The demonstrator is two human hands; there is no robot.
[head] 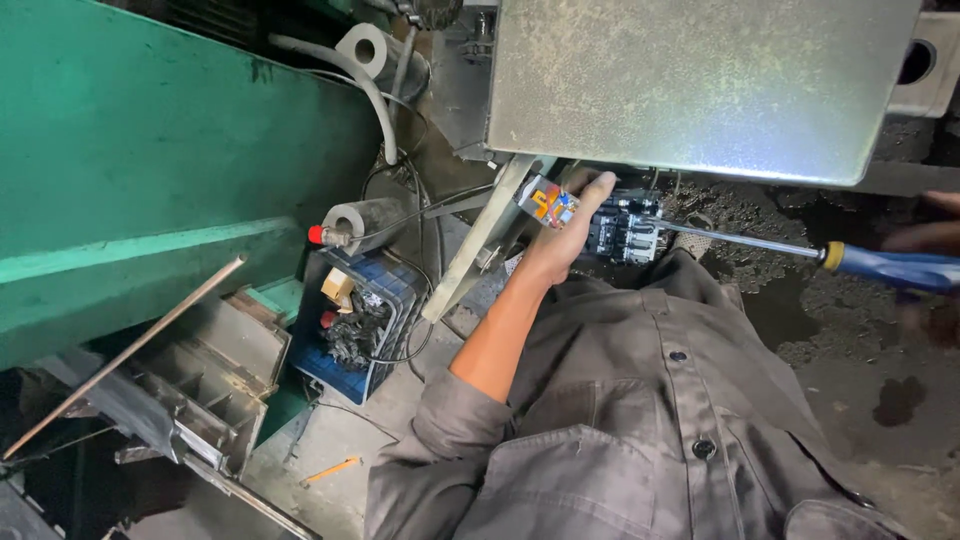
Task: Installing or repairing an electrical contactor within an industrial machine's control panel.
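1. The left hand [565, 225] is wrapped around a small electrical contactor block [620, 228], fingers curled over its top, just under the lower edge of the grey metal cabinet [700, 85].
2. The right hand [930, 240], blurred at the right edge of the view, grasps the blue handle of a screwdriver [800, 248].
3. The screwdriver shaft runs leftward, its tip meeting the contactor block.
4. A blue crate [385, 290] of parts sits on the floor, left of the forearm, beside the green machine body [150, 170].
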